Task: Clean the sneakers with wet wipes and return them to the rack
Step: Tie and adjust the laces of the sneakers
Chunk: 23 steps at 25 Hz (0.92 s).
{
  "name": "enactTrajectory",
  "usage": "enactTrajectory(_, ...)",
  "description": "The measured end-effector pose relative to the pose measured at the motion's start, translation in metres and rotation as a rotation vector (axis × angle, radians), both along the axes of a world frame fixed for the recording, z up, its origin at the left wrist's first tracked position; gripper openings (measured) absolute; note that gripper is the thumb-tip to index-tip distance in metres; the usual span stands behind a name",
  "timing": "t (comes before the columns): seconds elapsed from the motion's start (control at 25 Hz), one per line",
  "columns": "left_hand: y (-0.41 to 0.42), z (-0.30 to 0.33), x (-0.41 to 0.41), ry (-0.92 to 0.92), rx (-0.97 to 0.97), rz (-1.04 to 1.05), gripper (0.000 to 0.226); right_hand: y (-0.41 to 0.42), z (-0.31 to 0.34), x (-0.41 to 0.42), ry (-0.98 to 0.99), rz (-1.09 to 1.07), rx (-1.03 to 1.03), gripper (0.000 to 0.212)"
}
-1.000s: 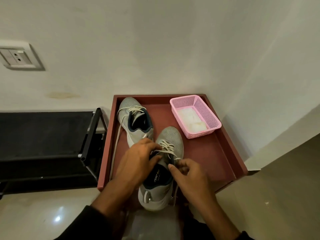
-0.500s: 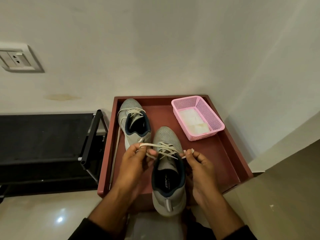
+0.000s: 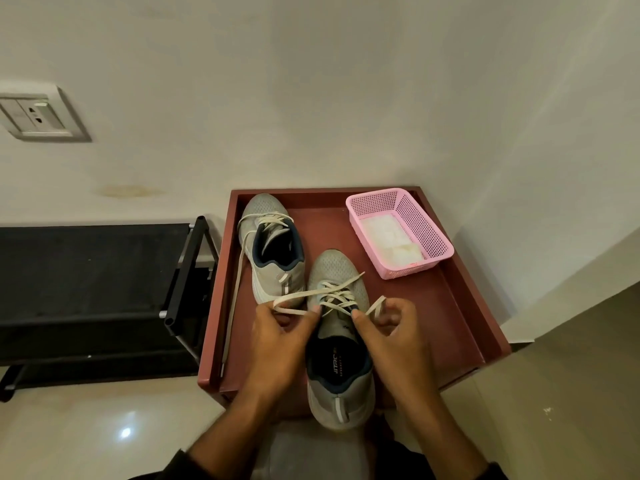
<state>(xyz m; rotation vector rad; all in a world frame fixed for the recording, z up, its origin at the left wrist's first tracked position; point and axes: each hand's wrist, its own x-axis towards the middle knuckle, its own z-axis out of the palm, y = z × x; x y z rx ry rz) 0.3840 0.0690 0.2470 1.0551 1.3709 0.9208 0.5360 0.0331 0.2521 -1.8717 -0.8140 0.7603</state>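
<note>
You hold the near sneaker [image 3: 341,344] heel-toward-you at the red tray's [image 3: 460,306] front edge — its laces within reach. Your left hand [image 3: 280,344] and right hand [image 3: 391,337] each pinch a lace end, pulling outward. The wipes basket [image 3: 429,233] waits behind.

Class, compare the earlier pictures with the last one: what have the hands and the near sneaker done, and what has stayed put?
The near sneaker was turned straight, its toe toward the wall. The left hand and right hand, bunched over the tongue a second ago, each took a lace end and now pinch them drawn apart sideways. The far sneaker, the pink basket and the red tray stayed as they were.
</note>
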Motion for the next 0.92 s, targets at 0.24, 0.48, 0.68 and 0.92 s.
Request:
enactTrajectory(0.24, -0.005, -0.008, 0.003, 0.294, 0.243, -0.144, 0.024, -0.019, -0.002, -0.008, -0.926, 0.356, 0.046, 0.029)
enactTrajectory(0.48, -0.007, -0.012, 0.0, 0.258, 0.3, -0.262, 0.038, 0.001, 0.007, -0.01, -0.98, 0.44, 0.398, 0.013)
enactTrajectory(0.68, -0.014, -0.006, 0.007, 0.427, 0.454, -0.147, 0.043, -0.014, -0.005, -0.002, -0.889, 0.405, 0.174, 0.031)
enactTrajectory(0.92, -0.008, 0.006, 0.005, 0.789, 0.649, -0.325, 0.027, -0.005, -0.005, -0.001, -0.747, 0.381, 0.235, 0.016)
